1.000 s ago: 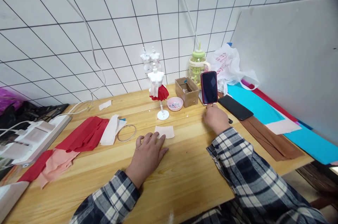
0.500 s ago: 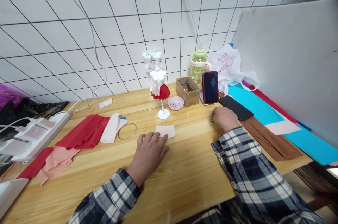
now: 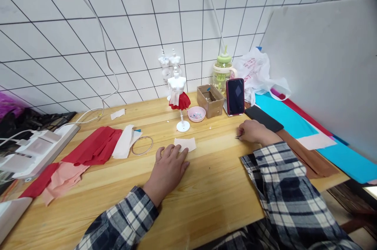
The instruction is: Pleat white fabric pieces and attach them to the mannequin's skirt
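Palm down on the near part of the wooden table (image 3: 206, 191), left hand (image 3: 167, 169) with fingers loosely spread, tips over the near left edge of a small white cloth piece (image 3: 189, 143). Probably so placed to stop the cloth from sliding, with its far and right parts uncovered.

Farther right, right hand (image 3: 255, 132) curled just beside a black slab (image 3: 264, 119), thumb and fingers pinching a thin dark thing (image 3: 236, 137); too little on show to tell what. Tip toward the left, perhaps for easy aim at the cloth.

Beyond the cloth piece, upright on a round foot, a white mannequin (image 3: 177, 83) in a red skirt (image 3: 184, 101), likely central for a good view. Near the wall on the right, leaning with its screen toward the near side, a phone (image 3: 235, 97), presumably for watching.

Right of the mannequin, a shallow pink bowl (image 3: 196, 120) with small pale beads (image 3: 195, 115) inside. Next to it, an open cardboard box (image 3: 216, 110) with a few small scraps, bottom mostly hidden. Behind, a lidded bottle (image 3: 221, 79), contents uncertain; to its right, a crumpled plastic bag (image 3: 250, 68), contents hidden.
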`<state>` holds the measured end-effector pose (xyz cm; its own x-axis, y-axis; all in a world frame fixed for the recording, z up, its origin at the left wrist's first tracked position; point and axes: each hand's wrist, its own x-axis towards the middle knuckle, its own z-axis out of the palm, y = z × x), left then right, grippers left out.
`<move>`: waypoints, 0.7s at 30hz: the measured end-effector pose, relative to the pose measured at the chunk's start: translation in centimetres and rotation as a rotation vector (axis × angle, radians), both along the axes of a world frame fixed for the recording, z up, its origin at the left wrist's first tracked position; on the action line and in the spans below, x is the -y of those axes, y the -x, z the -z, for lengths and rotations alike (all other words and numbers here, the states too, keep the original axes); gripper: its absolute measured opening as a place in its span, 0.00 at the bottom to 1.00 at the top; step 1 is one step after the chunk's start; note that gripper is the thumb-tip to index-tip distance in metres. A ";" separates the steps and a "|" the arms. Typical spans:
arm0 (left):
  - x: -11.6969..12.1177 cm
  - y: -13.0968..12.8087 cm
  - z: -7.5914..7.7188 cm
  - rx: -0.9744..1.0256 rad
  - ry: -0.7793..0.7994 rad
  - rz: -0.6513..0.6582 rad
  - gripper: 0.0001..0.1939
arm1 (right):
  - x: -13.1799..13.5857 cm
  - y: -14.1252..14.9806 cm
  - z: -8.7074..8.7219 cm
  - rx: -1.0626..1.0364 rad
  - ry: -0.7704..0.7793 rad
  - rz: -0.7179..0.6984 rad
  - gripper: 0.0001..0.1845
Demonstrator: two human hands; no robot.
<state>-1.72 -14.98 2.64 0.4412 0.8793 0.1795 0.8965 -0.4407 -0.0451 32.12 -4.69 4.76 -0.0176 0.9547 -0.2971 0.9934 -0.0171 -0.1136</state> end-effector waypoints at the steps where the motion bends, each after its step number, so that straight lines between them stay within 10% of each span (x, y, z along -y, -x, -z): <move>1: 0.0 -0.1 0.0 0.000 0.003 0.004 0.18 | 0.0 0.7 0.0 -0.054 -0.038 0.002 0.05; 6: 0.1 -0.3 0.2 0.007 -0.013 0.013 0.19 | 1.0 8.6 0.0 -0.471 -0.344 -0.202 0.08; 11: -0.1 -0.4 0.4 0.012 -0.027 0.013 0.18 | 1.2 16.8 1.3 -0.542 -0.318 -0.544 0.12; 17: 1.3 -0.4 -1.5 0.118 0.037 0.009 0.19 | 0.5 18.1 3.5 -0.516 -0.385 -0.532 0.11; 21: 6.3 -2.6 -4.5 0.340 0.444 0.513 0.14 | 0.6 17.5 4.3 -0.586 -0.416 -0.445 0.14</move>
